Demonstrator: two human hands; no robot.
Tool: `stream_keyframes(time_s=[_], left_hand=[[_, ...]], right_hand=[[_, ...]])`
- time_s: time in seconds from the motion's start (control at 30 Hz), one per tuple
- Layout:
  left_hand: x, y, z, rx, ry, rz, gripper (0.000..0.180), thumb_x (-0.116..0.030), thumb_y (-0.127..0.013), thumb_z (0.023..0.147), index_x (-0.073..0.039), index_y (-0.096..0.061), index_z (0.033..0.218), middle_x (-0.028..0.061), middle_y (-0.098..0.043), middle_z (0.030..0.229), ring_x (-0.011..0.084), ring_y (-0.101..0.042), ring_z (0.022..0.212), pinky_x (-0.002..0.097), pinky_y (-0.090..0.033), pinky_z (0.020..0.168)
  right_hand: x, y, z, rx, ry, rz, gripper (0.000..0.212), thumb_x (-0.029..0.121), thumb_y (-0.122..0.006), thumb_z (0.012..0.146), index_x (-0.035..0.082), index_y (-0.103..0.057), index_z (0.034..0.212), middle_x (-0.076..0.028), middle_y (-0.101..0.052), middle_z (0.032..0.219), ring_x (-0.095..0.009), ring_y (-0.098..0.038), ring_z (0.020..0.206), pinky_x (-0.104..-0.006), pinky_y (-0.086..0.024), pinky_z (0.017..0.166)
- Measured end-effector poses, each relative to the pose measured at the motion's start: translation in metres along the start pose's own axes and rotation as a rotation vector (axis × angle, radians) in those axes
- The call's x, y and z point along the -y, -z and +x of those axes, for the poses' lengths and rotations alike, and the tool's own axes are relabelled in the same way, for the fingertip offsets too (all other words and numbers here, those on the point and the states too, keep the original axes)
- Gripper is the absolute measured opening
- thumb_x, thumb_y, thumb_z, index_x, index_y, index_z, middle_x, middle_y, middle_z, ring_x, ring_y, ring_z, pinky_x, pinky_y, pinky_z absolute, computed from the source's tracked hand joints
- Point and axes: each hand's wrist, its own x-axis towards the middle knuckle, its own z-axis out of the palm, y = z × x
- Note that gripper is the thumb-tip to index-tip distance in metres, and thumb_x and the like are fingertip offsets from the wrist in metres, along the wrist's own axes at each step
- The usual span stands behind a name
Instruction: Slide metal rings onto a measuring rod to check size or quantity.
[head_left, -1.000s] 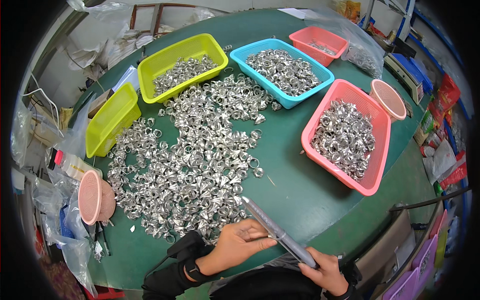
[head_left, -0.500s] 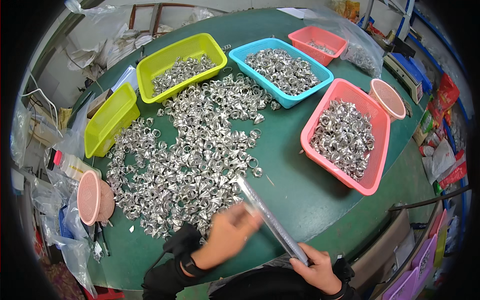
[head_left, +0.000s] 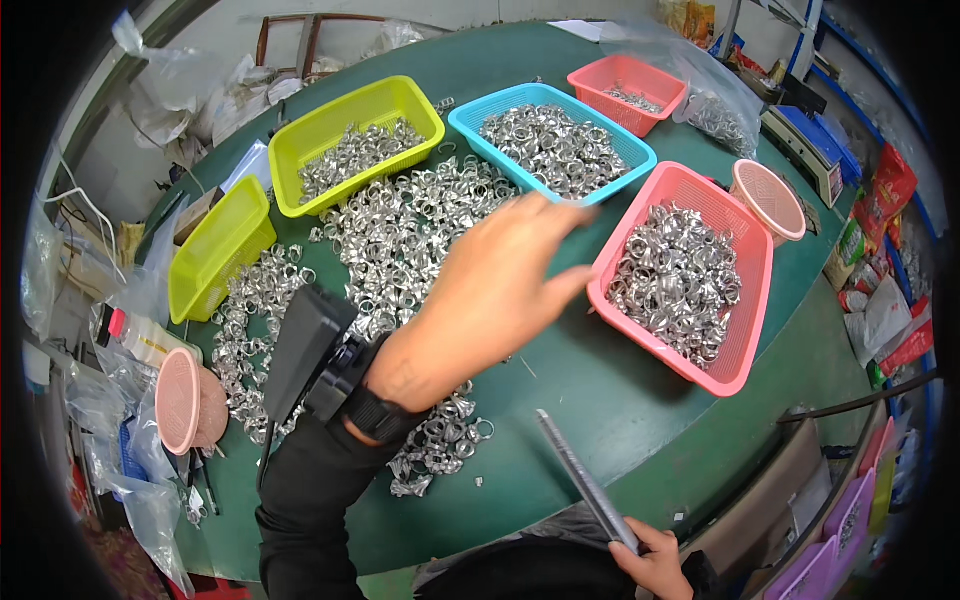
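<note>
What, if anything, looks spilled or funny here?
Shiny silver metal rings lie heaped loose on the green tabletop, while others sit in the blue rectangular plastic basket. It looks spilled, but may be deliberate.

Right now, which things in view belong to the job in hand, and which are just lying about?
Likely in the job:
tapered metal rod, held in the right hand
loose metal rings, partly hidden by the left hand
blue basket and large pink basket, both holding rings

Apparently just lying about:
pink-capped bottle
red packets at far right
</note>
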Motion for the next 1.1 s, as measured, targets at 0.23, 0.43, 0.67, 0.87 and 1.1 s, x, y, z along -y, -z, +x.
stream_keyframes(time_s=[0.23, 0.43, 0.67, 0.87, 1.1], left_hand=[[0.033, -0.028, -0.085, 0.396, 0.259, 0.456, 0.025, -0.021, -0.063, 0.064, 0.0, -0.054, 0.073, 0.0121, -0.052, 0.07, 0.0263, -0.05, 0.065, 0.0345, -0.039, 0.056], [0.02, -0.016, -0.081, 0.292, 0.372, -0.289, 0.02, -0.007, -0.064, 0.064, 0.001, -0.054, 0.08, 0.0105, -0.056, 0.086, 0.0213, -0.054, 0.083, 0.0272, -0.041, 0.074], [0.016, 0.008, -0.102, 0.43, 0.487, -0.708, 0.031, -0.011, -0.068, 0.062, -0.001, -0.055, 0.088, 0.0041, -0.053, 0.08, 0.0107, -0.051, 0.069, 0.022, -0.041, 0.067], [0.005, 0.001, -0.117, 0.447, 0.573, -0.893, 0.026, -0.01, -0.069, 0.061, 0.0, -0.058, 0.082, 0.0016, -0.054, 0.075, 0.0083, -0.05, 0.064, 0.0195, -0.041, 0.062], [-0.015, -0.021, -0.138, 0.384, 0.857, -1.157, 0.033, 0.003, -0.067, 0.06, 0.007, -0.053, 0.09, 0.008, -0.055, 0.083, 0.0139, -0.052, 0.08, 0.0245, -0.042, 0.073]], right_hand=[[-0.013, 0.004, 0.012, -0.079, -0.113, 0.236, 0.029, 0.006, -0.055, 0.072, -0.008, -0.049, 0.096, 0.0, -0.045, 0.05, -0.004, -0.041, 0.041, -0.0164, -0.031, 0.037], [0.008, 0.014, 0.025, -0.041, 0.008, 0.022, 0.024, 0.005, -0.059, 0.068, -0.006, -0.052, 0.089, 0.0, -0.047, 0.051, -0.004, -0.044, 0.043, -0.0173, -0.033, 0.04], [0.016, 0.016, 0.027, 0.067, 0.243, -0.295, 0.024, 0.007, -0.062, 0.063, -0.003, -0.054, 0.083, -0.006, -0.047, 0.051, -0.01, -0.047, 0.044, -0.0211, -0.036, 0.043], [0.015, 0.012, 0.028, 0.039, 0.421, -0.458, 0.025, 0.008, -0.063, 0.061, -0.001, -0.054, 0.083, -0.009, -0.047, 0.053, -0.017, -0.049, 0.044, -0.0246, -0.038, 0.043], [0.024, -0.009, 0.034, 0.069, 0.39, -0.331, 0.025, 0.008, -0.061, 0.063, -0.001, -0.054, 0.085, -0.007, -0.047, 0.054, -0.011, -0.047, 0.045, -0.0225, -0.036, 0.043]])
